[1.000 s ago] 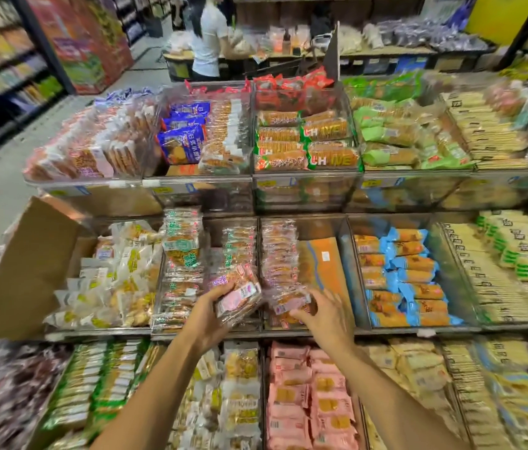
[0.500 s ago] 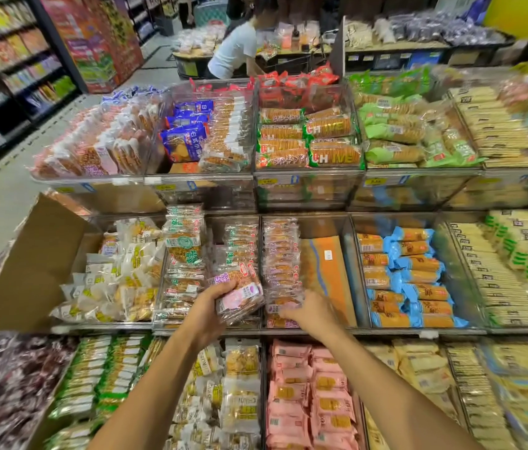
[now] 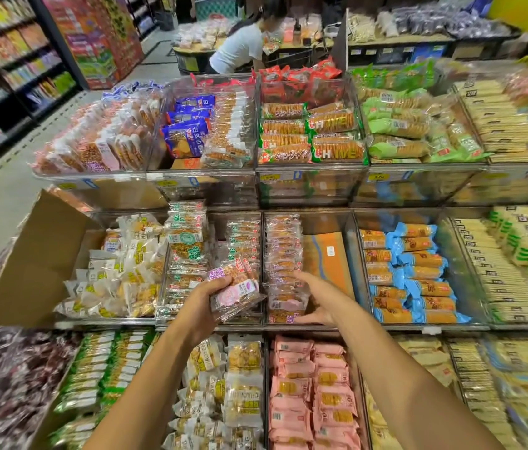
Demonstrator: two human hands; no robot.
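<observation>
The left hand (image 3: 202,302) grips a stack of pink-labelled snack packets (image 3: 238,289) at the middle shelf, just left of the packet row (image 3: 283,251) in a clear bin (image 3: 324,220). The right hand (image 3: 321,302) presses that row with straight fingers.

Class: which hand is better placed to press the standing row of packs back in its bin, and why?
Right, probably. The right hand lies open against the row of packs, holding nothing. The left hand is busy: it grips the pink-labelled packs just left of that row.

A shop: tiered clear bins (image 3: 311,186) of packaged snacks (image 3: 337,147), price-tagged.
</observation>
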